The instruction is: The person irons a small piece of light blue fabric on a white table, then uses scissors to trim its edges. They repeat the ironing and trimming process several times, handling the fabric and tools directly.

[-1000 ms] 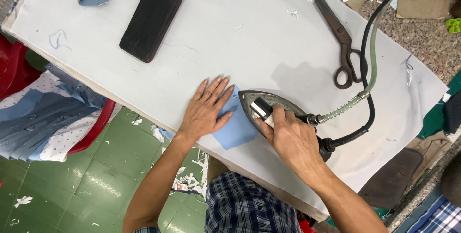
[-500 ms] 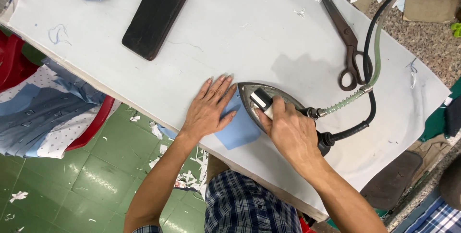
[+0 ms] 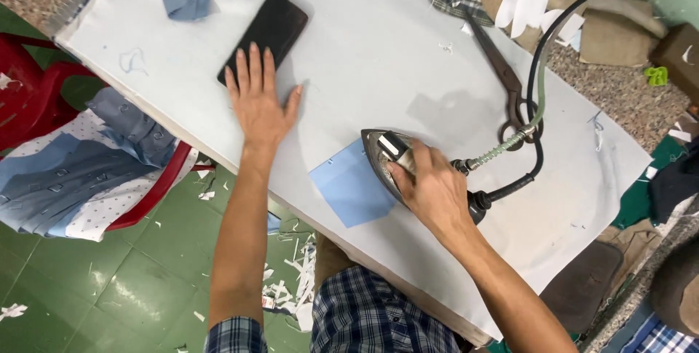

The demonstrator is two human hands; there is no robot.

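Iron (image 3: 389, 160) | grey, pointed, dark handle | gripped by right hand (image 3: 431, 191)

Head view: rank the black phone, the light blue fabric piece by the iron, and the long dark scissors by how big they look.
1. Long dark metal scissors, longest, though narrow.
2. Light blue flat fabric piece, partly under the iron, and black rectangular phone, partly under the left hand: too alike to rank.

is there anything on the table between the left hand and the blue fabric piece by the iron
Nothing visible. The left hand lies flat on the table, fingertips at the black phone. Only bare white surface shows between it and the light blue fabric piece, which the iron under the right hand overlaps on the far side.
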